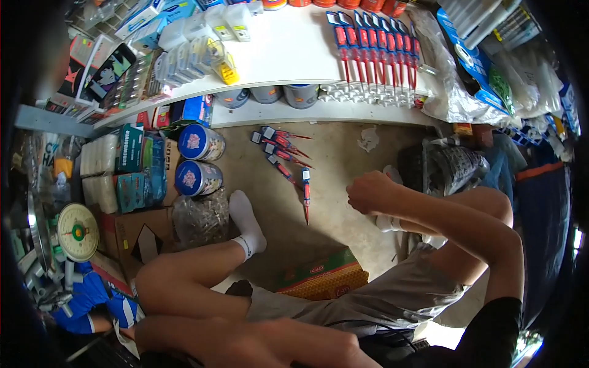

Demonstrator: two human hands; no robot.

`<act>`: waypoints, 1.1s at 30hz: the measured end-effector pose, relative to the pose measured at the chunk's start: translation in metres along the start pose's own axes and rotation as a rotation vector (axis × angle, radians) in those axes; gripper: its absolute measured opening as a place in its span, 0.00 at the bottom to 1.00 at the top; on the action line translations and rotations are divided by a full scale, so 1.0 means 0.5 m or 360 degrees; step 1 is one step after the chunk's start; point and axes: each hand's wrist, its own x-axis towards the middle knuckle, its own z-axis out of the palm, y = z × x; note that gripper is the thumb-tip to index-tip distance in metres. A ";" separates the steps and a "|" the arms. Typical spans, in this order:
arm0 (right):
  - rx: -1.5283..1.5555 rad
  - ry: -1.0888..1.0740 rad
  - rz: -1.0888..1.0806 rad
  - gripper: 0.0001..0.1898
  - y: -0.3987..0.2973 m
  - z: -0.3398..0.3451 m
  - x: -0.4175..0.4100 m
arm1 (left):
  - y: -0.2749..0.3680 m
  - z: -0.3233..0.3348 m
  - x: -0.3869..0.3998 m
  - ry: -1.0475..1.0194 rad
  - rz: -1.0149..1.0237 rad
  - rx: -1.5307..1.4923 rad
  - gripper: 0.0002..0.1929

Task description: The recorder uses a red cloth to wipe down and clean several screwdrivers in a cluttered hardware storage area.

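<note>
My right hand [373, 192] hangs over the concrete floor, its fingers curled in, and no object shows in it. Left of it on the floor lies a single red screwdriver [307, 195] with a blue-and-white hang tag, its tip towards me. A fanned group of similar tagged screwdrivers [285, 146] lies just beyond. More of them stand side by side in a row [375, 43] on the white shelf, tips over the front edge. Close below the camera, my left hand [285, 338] is blurred over my lap. Its fingertips and palm are hidden.
Blue-lidded tins [195, 178] stack at left beside cartons [138, 234] and a dial scale [78, 232]. A green-and-yellow box [322, 276] lies between my legs. Clear plastic cases [184, 66] sit on the shelf [285, 50]. A dark bin with plastic bags [453, 165] stands right.
</note>
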 end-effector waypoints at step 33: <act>0.1977 0.0884 0.0926 0.24 -0.185 0.165 0.167 | 0.054 0.000 -0.026 -0.0265 0.0198 0.1100 0.13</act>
